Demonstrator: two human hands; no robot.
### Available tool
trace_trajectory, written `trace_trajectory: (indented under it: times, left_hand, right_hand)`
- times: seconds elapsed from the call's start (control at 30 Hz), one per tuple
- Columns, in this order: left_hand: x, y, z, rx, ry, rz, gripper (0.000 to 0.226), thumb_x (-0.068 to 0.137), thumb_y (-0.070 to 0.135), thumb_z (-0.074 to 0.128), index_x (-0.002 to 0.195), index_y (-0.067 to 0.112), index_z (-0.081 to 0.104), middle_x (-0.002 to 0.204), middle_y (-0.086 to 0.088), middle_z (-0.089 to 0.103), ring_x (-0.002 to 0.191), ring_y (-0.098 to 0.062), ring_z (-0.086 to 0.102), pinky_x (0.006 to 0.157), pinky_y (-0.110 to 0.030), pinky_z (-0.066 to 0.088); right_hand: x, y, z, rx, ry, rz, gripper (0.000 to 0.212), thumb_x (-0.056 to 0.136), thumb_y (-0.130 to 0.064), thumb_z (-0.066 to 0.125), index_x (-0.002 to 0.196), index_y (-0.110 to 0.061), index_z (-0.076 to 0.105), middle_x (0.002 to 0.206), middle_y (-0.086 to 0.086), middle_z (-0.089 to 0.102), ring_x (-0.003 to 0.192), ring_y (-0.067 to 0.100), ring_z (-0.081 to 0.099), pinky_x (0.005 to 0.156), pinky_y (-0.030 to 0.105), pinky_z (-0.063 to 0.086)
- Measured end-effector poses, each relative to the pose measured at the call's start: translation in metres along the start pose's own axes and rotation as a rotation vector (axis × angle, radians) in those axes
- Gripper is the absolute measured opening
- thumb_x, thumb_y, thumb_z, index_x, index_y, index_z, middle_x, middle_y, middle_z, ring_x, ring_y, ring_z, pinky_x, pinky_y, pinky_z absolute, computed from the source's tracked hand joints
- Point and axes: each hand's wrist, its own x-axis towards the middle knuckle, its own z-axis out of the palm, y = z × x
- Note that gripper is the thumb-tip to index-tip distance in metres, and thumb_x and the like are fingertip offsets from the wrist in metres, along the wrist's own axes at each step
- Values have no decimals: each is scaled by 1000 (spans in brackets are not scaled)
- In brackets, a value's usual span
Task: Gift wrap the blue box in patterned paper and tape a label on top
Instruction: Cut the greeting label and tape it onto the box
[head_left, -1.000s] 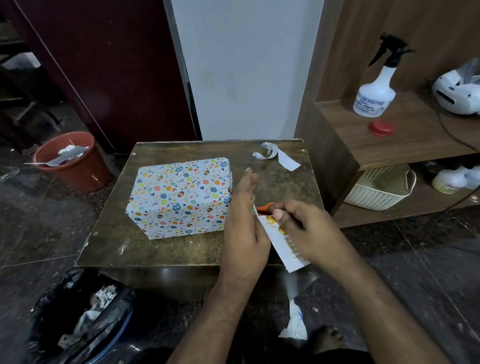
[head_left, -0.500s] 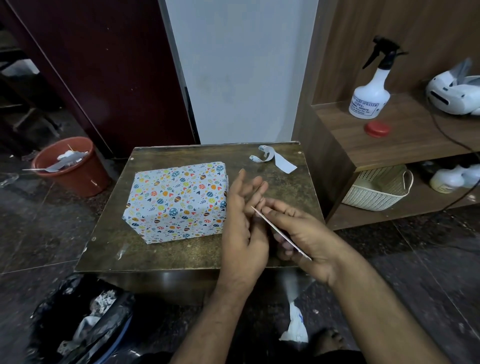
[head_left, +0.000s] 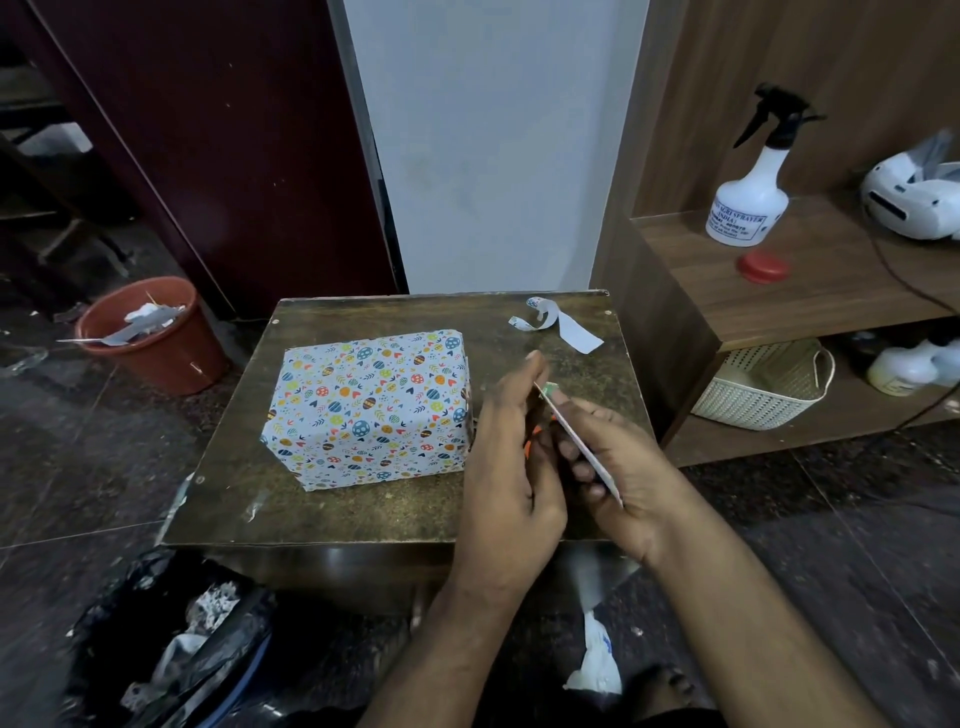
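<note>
A second ago your white label sheet with its coloured stickers (head_left: 582, 447) lay face-up under both hands; now you have tipped it on edge, so only its thin side shows, which suggests you are working a label free to peel off rather than reading it. Your right hand (head_left: 618, 467) curls round the sheet, fingers pinching it from behind. Your left hand (head_left: 511, 457) pinches its near edge with bent fingertips, an orange bit just visible between them. The box wrapped in white paper with multicoloured eggs (head_left: 371, 408) sits fully wrapped on the dark brown tabletop (head_left: 332, 514), just left of your left hand, its top bare.
</note>
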Motion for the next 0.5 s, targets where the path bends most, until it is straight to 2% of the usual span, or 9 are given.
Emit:
trace_trajectory:
  times: [0.1, 0.17, 0.27, 0.33, 0.43, 0.5]
  left_hand:
    - [3, 3, -2, -18, 44, 4, 84, 90, -13, 41, 152, 43, 37, 157, -2, 45, 149, -20, 42, 120, -41, 37]
    - [3, 3, -3, -21, 44, -9, 77, 93, -11, 45, 151, 39, 37, 156, -2, 45, 148, -16, 43, 118, -33, 39]
    - [1, 1, -5, 17, 30, 16, 71, 91, -13, 48, 152, 22, 39, 154, -6, 46, 147, -22, 44, 116, -36, 40]
    - [0, -1, -7, 56, 24, 45, 70, 87, -16, 46, 152, 8, 41, 153, -8, 47, 146, -27, 45, 116, -40, 40]
    - [0, 1, -11, 135, 35, 65, 73, 79, -21, 45, 149, 3, 47, 150, -7, 49, 143, -22, 47, 116, -40, 41]
    - [-1, 4, -14, 202, 49, 89, 74, 76, -26, 48, 143, 4, 54, 148, -7, 51, 143, -15, 47, 116, -32, 40]
  right_hand:
    - [4, 3, -3, -12, 63, -84, 35, 105, -27, 57, 95, 3, 72, 68, 10, 69, 50, 11, 61, 46, 18, 48]
    - [9, 7, -8, -174, 158, -132, 44, 103, -33, 61, 98, 9, 71, 77, 19, 69, 59, 22, 61, 52, 25, 48]
    - [11, 11, -8, -342, 221, -158, 51, 102, -40, 61, 92, 10, 68, 72, 18, 65, 63, 24, 55, 60, 34, 41]
    - [11, 11, -5, -352, 216, -136, 49, 103, -38, 60, 93, 9, 69, 71, 15, 67, 61, 22, 57, 56, 30, 43]
    - [12, 12, -3, -361, 211, -126, 39, 104, -34, 60, 96, 2, 73, 71, 10, 71, 57, 15, 62, 54, 25, 47]
    - [11, 11, -1, -328, 206, -151, 32, 104, -32, 60, 98, -4, 75, 72, 8, 74, 57, 13, 63, 53, 24, 49]
